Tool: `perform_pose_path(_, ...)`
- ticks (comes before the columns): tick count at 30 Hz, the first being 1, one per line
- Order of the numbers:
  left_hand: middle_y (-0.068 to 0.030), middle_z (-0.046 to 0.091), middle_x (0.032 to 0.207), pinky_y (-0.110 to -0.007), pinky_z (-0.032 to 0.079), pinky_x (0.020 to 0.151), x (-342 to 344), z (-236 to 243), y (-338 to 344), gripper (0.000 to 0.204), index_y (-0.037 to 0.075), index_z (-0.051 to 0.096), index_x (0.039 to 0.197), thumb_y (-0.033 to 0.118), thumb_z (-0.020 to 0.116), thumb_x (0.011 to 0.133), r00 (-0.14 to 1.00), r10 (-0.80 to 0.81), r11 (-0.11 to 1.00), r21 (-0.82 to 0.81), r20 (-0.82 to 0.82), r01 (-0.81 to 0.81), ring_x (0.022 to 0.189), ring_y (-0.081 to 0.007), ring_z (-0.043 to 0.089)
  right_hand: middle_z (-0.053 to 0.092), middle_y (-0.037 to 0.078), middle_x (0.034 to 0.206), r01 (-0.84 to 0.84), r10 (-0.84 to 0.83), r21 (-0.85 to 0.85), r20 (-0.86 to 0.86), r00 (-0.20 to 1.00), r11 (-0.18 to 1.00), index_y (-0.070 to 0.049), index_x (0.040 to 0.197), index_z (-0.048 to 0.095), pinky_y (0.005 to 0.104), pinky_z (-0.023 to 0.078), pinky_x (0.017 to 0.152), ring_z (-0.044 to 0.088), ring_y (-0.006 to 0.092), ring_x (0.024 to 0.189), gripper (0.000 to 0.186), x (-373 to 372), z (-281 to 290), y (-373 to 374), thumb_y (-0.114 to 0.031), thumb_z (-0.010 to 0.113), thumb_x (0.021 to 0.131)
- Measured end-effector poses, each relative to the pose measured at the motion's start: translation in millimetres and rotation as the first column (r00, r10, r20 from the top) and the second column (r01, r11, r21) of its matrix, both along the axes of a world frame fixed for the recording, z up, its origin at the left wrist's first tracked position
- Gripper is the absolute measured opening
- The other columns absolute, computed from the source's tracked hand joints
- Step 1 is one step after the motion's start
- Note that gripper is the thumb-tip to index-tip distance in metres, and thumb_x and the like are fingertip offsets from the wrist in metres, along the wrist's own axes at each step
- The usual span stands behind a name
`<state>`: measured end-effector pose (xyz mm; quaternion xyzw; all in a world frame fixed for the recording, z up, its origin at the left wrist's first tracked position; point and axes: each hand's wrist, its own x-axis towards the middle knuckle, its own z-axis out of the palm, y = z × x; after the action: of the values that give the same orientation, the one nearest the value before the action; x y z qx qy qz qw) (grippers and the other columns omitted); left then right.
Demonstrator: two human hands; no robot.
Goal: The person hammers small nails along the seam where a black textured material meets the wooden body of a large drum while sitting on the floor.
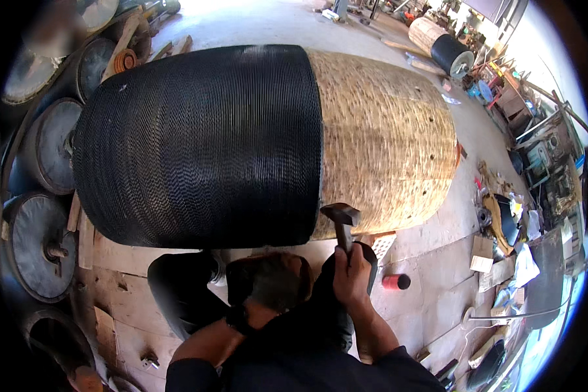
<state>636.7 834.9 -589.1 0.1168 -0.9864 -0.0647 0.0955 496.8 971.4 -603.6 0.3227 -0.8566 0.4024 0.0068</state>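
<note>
A large roller lies on its side before me. Its left part wears a black, finely ribbed covering point(209, 144), and its right part is a bare, tan, rough-marked surface point(385, 130) with a few small dark holes. My right hand point(351, 271) is closed round the handle of a hammer point(342, 215), whose metal head is raised near the seam between black and tan. My left hand point(274, 287) looks dark, perhaps gloved, and is beside a brown, dark-edged piece point(242, 271) below the roller. Its fingers are too dark to make out.
Several dark drums with round grey ends point(42, 242) line the left side. A red cylinder with a black end point(396, 281) is on the floor right of my knee. Cardboard, rags and scrap point(496, 261) clutter the right, and another part-covered roller point(452, 53) lies far right.
</note>
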Motion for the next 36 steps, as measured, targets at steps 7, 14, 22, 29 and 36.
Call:
perform_pose_path(7,-0.0176,0.059,0.113,-0.045,0.052,0.079,-55.0,-6.4,-84.9,0.028,0.002,0.06,0.109,0.001,0.065,0.081,0.7,0.017,0.994,0.09,-0.714,0.067,0.094,-0.034,0.062,0.06,0.022,0.073,0.09,-0.071,0.103,-0.172,0.982,0.991,0.001,0.098,0.051,0.0437,0.047,0.057,0.062,0.0411,0.065,0.016,2.6,2.1,-1.6,-0.015,0.054,0.097)
perform_pose_path(14,-0.0132,0.058,0.111,-0.048,0.05,0.086,-91.2,25.1,-144.2,0.041,0.005,0.063,0.118,-0.001,0.067,0.078,0.623,-0.142,0.949,-0.286,-0.769,-0.136,0.096,-0.0318,0.061,0.06,0.02,0.071,-0.061,0.026,-0.234,-0.152,0.988,0.97,0.002,0.095,0.053,0.0437,0.049,0.059,0.06,0.0315,0.063,0.017,1.5,-2.2,4.6,-0.015,0.056,0.097)
perform_pose_path(22,-0.0118,0.054,0.117,-0.051,0.05,0.089,-94.0,26.0,-147.1,0.046,0.006,0.059,0.122,0.004,0.068,0.077,0.67,-0.09,0.944,-0.277,-0.737,-0.178,0.103,-0.0303,0.059,0.062,0.028,0.075,-0.02,0.022,-0.111,0.011,1.0,0.994,0.0,0.103,0.057,0.0499,0.048,0.056,0.062,0.0496,0.071,0.02,-3.2,-5.2,-3.6,-0.015,0.065,0.093)
perform_pose_path(29,-0.013,0.054,0.115,-0.051,0.049,0.092,-96.5,31.9,-150.0,0.045,0.004,0.059,0.122,0.004,0.067,0.078,0.662,-0.119,0.946,-0.286,-0.74,-0.15,0.102,-0.0304,0.059,0.061,0.024,0.071,0.091,-0.091,0.013,0.04,0.995,0.996,0.0,0.101,0.056,0.0491,0.051,0.06,0.064,0.0447,0.066,0.019,-0.3,-3.8,-6.3,-0.013,0.066,0.092)
perform_pose_path(36,-0.0094,0.057,0.108,-0.048,0.05,0.086,-101.9,35.4,-148.5,0.037,0.01,0.065,0.115,0.0,0.068,0.08,0.673,-0.04,0.933,-0.268,-0.738,-0.238,0.097,-0.0292,0.06,0.061,0.024,0.082,-0.075,0.037,-0.128,-0.276,0.96,0.989,0.003,0.094,0.054,0.05,0.049,0.066,0.062,0.042,0.073,0.012,-1.4,-1.7,-4.9,-0.009,0.054,0.096)
